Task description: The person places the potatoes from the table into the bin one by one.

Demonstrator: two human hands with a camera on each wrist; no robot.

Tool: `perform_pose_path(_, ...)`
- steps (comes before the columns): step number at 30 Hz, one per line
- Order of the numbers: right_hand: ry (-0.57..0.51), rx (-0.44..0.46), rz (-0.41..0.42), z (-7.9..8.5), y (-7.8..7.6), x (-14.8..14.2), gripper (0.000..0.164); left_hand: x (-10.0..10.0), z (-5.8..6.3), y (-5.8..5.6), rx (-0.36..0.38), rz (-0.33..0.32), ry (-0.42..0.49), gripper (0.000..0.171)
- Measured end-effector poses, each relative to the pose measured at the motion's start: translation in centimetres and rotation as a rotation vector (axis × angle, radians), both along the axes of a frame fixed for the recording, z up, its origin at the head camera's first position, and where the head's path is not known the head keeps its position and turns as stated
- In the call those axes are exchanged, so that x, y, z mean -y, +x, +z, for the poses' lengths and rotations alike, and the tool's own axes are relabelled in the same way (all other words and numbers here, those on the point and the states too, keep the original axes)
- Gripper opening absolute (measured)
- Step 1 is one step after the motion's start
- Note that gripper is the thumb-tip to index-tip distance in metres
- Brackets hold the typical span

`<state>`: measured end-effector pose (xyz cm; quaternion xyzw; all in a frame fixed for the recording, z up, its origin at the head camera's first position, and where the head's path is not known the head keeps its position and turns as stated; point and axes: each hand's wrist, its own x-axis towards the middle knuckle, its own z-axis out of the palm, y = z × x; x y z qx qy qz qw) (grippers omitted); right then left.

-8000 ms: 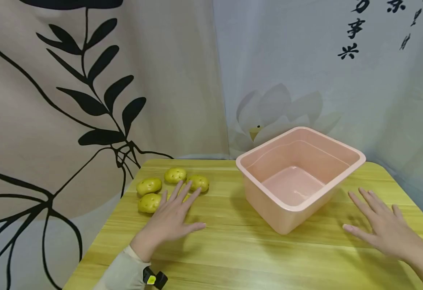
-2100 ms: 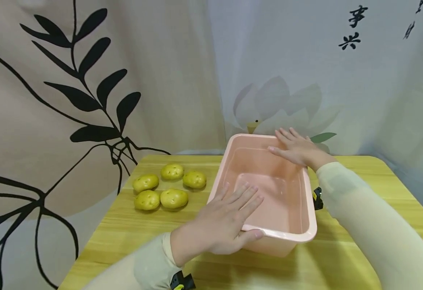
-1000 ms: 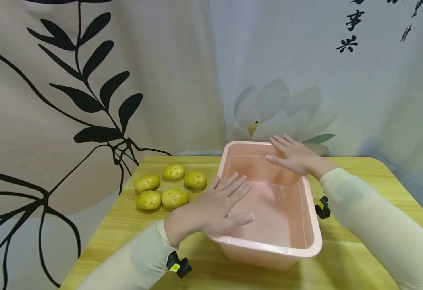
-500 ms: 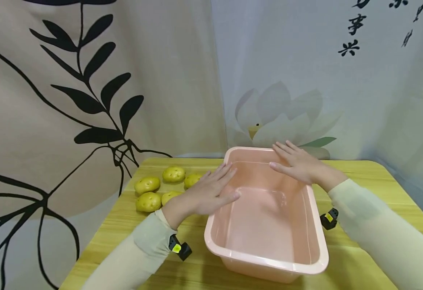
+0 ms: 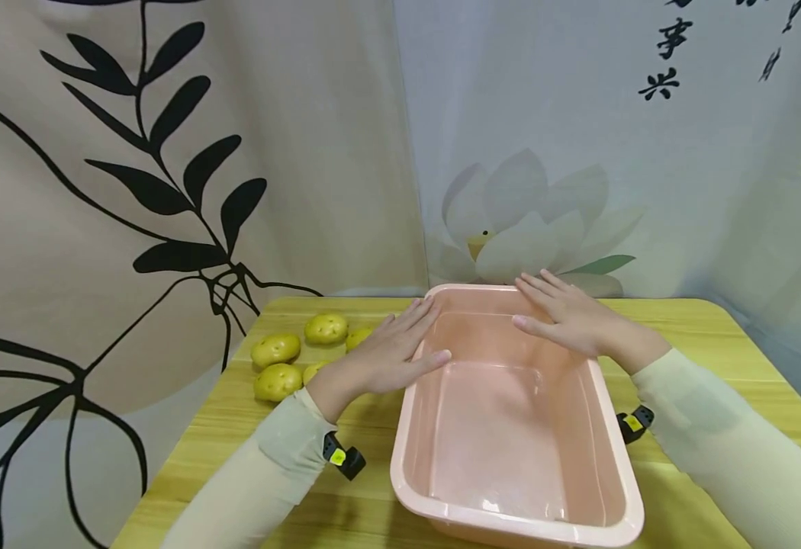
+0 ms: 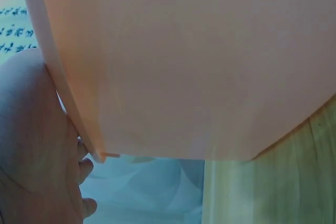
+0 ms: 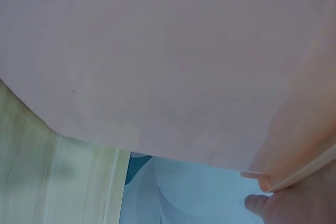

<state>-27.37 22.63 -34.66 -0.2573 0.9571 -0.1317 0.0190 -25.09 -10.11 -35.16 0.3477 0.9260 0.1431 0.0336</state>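
A pink plastic basin (image 5: 497,427) stands on the table, its long sides running away from me. My left hand (image 5: 387,354) lies on the left rim near the far corner, fingers straight and thumb reaching over the inside. Across from it, my right hand (image 5: 568,316) rests at the far right corner with fingers stretched over the rim. In the left wrist view the left hand (image 6: 39,140) is against the rim, beside the basin's outer wall (image 6: 173,66). The right wrist view shows mostly the outer wall (image 7: 157,66), with part of the right hand (image 7: 304,203) at the rim.
Several yellow potatoes (image 5: 275,348) lie in a group at the left of the wooden table (image 5: 702,358), some partly hidden by the left hand. A printed curtain (image 5: 332,152) hangs right behind the table's far edge.
Both hands have come onto the basin, which has turned to lie lengthwise and shifted towards me. The left hand has slid from the near left corner to the far left rim.
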Motion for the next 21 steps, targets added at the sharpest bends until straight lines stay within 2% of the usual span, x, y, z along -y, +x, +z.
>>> perform_pose_path(7,-0.019,0.005,0.028,0.1,0.1,-0.1,0.076,-0.1,-0.2,0.4,-0.005,-0.001,0.009,0.088)
perform_pose_path(14,-0.037,0.025,0.008,0.2,0.2,-0.1,0.076,-0.5,-0.5,1.2,-0.016,0.027,0.001,0.092)
perform_pose_path(21,-0.04,-0.001,0.005,0.0,0.4,-0.3,0.076,-0.7,-0.5,1.7,-0.022,0.029,0.0,0.093)
